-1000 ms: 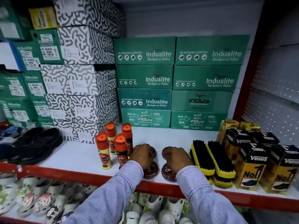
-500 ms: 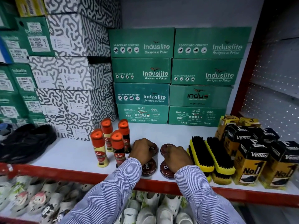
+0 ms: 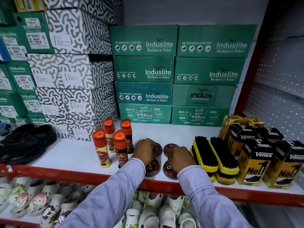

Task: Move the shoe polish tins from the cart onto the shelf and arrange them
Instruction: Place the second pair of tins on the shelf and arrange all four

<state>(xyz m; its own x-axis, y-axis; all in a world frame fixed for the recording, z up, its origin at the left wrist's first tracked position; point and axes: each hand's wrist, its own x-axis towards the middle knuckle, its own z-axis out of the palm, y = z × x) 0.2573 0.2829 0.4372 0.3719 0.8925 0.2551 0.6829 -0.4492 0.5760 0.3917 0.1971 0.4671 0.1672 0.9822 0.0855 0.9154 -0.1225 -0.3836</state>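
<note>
Several round dark-red shoe polish tins lie in a two-by-two block near the front of the white shelf (image 3: pixel 69 152). My left hand (image 3: pixel 145 151) curls over the back left tin (image 3: pixel 157 148). My right hand (image 3: pixel 180 157) curls over the back right tin (image 3: pixel 169 147). The front left tin (image 3: pixel 152 169) and front right tin (image 3: pixel 168 170) sit just behind the red shelf edge (image 3: pixel 65 173), partly hidden by my wrists. The cart is out of view.
Several Kiwi liquid polish bottles (image 3: pixel 102 148) stand just left of the tins. Yellow-backed brushes (image 3: pixel 213 155) and Venus boxes (image 3: pixel 256 160) crowd the right. Green shoe boxes (image 3: pixel 144 69) fill the back, black shoes (image 3: pixel 28 142) lie far left, and white clogs (image 3: pixel 32 199) sit on the lower shelf.
Both hands stay over the back tins and have barely shifted. The view has tilted down slightly, so the shelf sits a little higher in the frame.
</note>
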